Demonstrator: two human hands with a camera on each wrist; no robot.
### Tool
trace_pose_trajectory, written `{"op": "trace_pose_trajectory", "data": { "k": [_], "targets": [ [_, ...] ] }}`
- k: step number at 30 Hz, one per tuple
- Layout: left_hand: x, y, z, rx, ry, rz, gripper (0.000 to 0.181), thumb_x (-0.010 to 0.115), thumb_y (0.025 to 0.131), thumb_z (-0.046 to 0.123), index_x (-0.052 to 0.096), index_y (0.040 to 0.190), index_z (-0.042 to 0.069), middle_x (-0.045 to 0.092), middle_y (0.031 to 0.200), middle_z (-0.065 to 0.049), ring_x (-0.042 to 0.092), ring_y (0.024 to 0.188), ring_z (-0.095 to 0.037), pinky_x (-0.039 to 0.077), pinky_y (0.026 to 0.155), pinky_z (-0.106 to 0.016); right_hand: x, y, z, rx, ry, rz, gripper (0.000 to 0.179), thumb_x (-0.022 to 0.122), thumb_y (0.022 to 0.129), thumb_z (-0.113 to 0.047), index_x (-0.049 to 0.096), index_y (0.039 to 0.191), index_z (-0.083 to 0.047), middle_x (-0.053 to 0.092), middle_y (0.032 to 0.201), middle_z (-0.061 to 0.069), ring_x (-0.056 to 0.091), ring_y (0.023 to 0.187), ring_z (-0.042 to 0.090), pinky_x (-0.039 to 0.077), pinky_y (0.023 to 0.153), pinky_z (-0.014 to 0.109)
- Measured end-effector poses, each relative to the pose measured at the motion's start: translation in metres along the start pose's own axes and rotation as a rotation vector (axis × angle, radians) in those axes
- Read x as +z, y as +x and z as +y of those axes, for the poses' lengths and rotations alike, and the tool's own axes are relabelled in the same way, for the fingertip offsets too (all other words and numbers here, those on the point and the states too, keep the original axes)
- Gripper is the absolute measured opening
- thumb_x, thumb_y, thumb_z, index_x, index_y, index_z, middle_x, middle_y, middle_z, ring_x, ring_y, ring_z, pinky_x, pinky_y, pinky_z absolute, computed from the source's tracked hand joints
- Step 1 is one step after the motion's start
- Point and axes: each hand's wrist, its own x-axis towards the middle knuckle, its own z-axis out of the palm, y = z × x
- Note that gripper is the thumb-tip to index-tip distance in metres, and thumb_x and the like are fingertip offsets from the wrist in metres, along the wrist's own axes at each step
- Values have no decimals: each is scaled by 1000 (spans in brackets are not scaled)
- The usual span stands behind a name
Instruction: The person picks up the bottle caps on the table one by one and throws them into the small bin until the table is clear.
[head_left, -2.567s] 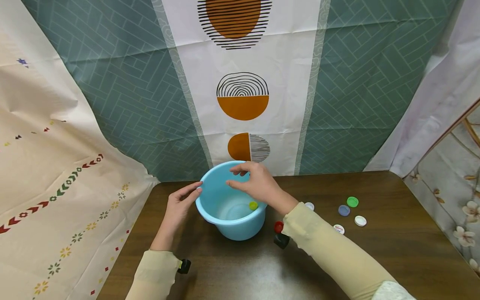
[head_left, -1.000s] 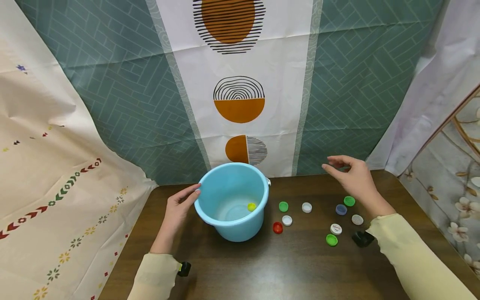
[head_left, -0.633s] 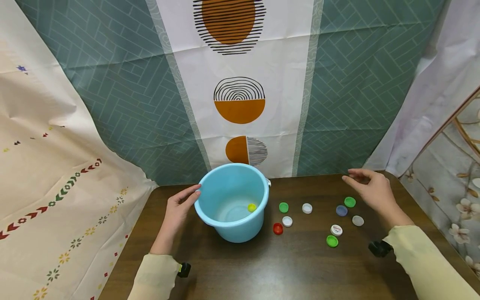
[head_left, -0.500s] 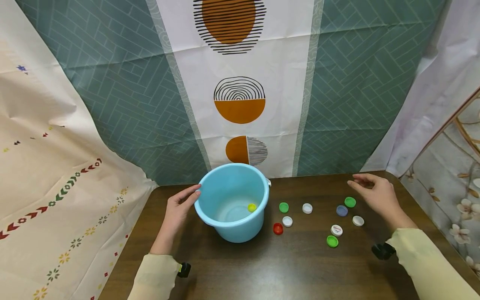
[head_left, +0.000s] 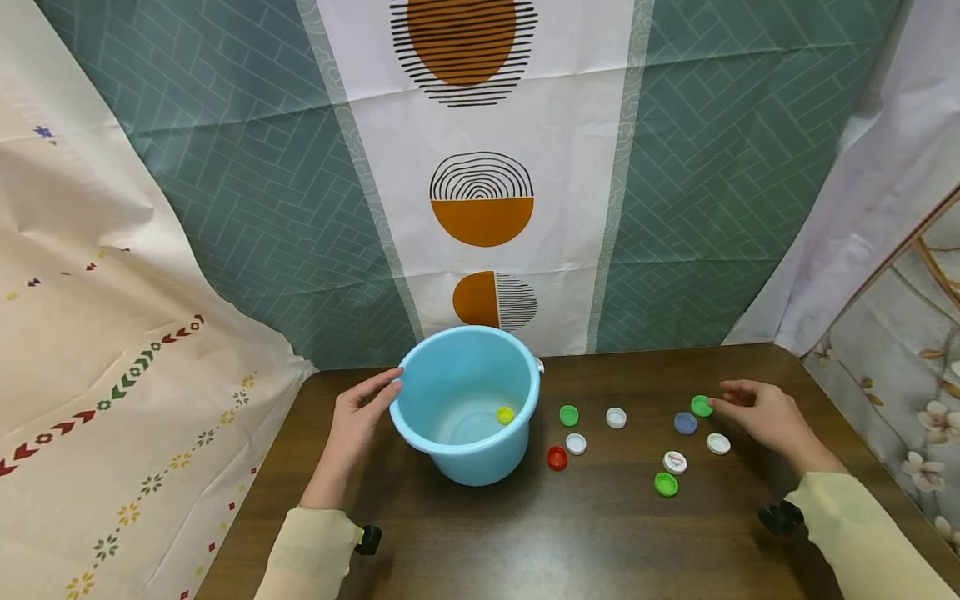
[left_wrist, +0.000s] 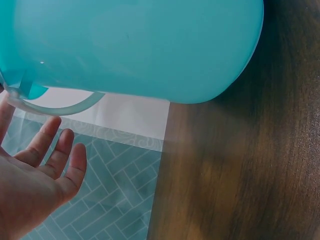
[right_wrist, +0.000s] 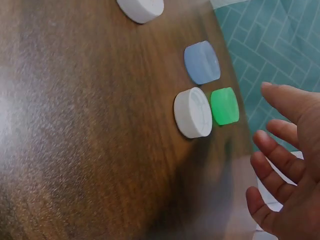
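Observation:
A light blue bucket stands upright on the table, with a yellow bottle cap lying inside. My left hand pinches the bucket's left rim between thumb and index finger. In the left wrist view its other fingers hang loose beside the bucket's pale handle. Close to a green cap at the right, my right hand hovers with nothing in its grasp. The right wrist view shows its fingers spread and slightly bent, apart from that green cap and its white and blue neighbours.
Near the bucket lie a green cap, two white caps and a red cap. A printed white cap and another green cap lie to the right. Patterned cloth hangs behind the table.
My right hand has left the bucket's mouth, swung to the right and come down beside the green cap. The left hand has stayed at the rim.

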Motion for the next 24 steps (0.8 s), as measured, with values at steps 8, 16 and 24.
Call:
{"op": "trace_pose_trajectory", "data": {
  "k": [8,16,24],
  "targets": [
    [-4,7,-20,30,2,5,36,69,94,26,67,126,9,65,125,-11,61,111,-17,51,88,-26,7,1,2,-34,-41,-77,75,72,86,-50,54,132,6,62,114,24,57,102,39,48,80,52],
    [-2,3,-9,19,-6,-11,36,67,95,20,65,127,5,64,127,-14,61,111,-16,51,88,-26,15,5,8,-20,-50,-85,71,76,84,-45,58,128,7,63,105,16,57,91,28,47,71,38],
    [-6,10,-31,43,11,4,38,69,93,30,67,127,11,65,126,-9,60,113,-18,51,89,-27,20,6,7,-19,-71,-73,64,76,84,-44,62,122,6,64,97,9,56,87,24,44,70,37]
  ]
}}
